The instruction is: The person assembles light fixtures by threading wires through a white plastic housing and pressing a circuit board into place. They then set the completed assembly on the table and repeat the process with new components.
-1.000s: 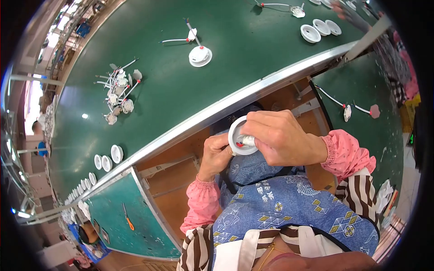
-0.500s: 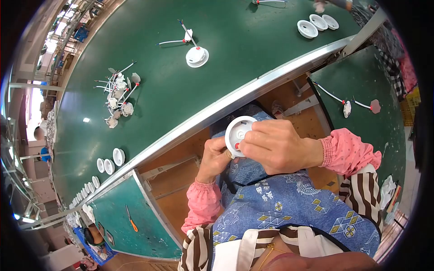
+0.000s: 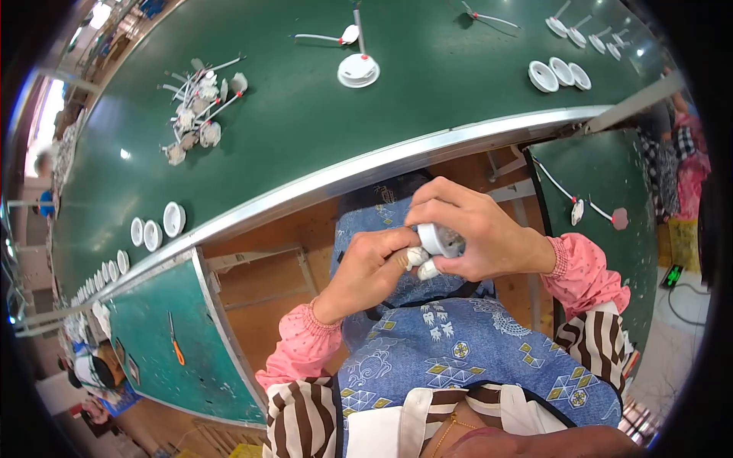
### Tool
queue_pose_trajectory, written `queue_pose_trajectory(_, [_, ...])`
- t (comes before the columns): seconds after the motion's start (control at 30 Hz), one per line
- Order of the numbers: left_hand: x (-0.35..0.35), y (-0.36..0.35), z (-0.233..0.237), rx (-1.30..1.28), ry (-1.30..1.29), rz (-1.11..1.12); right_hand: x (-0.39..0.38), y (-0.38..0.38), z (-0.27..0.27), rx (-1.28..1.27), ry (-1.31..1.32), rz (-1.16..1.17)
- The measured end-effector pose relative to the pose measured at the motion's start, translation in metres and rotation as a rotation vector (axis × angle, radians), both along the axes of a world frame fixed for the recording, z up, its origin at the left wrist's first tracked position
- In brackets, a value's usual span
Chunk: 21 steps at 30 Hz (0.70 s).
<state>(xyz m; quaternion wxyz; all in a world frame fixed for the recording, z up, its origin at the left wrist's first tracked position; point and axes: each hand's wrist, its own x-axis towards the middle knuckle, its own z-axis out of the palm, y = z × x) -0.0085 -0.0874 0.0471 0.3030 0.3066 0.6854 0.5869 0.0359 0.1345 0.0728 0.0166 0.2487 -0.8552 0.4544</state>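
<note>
Both my hands are raised over my lap, just below the table's metal edge [image 3: 366, 172]. My right hand [image 3: 477, 233] grips a round white plastic housing [image 3: 434, 239], now turned edge-on. My left hand [image 3: 366, 271] pinches a small white part [image 3: 418, 258] against the housing's underside. The fingers hide most of the housing and what is inside it.
On the green table [image 3: 290, 130] lie a pile of wired white parts [image 3: 197, 107], a finished white housing [image 3: 358, 70] with a wire, and rows of white rings [image 3: 559, 72] [image 3: 153, 229]. A lower teal bench [image 3: 160, 336] holds an orange-handled tool [image 3: 175, 343]. Another person sits far right.
The housing has been turned from face-up to edge-on and lowered slightly. My left hand moved from behind it to its lower side, pinching a small white part. The view shifted right.
</note>
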Motion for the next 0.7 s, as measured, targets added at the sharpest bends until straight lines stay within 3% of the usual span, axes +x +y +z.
queue_pose_trajectory(0.1, [0.004,-0.003,-0.005,0.044,0.119,0.031,-0.001,-0.003,-0.008,-0.150,-0.094,0.008])
queue_pose_trajectory(0.4, [0.007,-0.016,-0.013,0.112,0.284,0.088,0.002,-0.011,-0.012,-0.297,-0.513,-0.020])
queue_pose_trajectory(0.6, [0.014,-0.019,-0.012,0.048,0.108,0.117,-0.001,-0.013,-0.019,-0.280,-0.471,-0.025])
queue_pose_trajectory(0.7, [0.007,-0.018,-0.029,0.054,0.174,0.148,-0.004,-0.014,-0.027,-0.260,-0.608,-0.067])
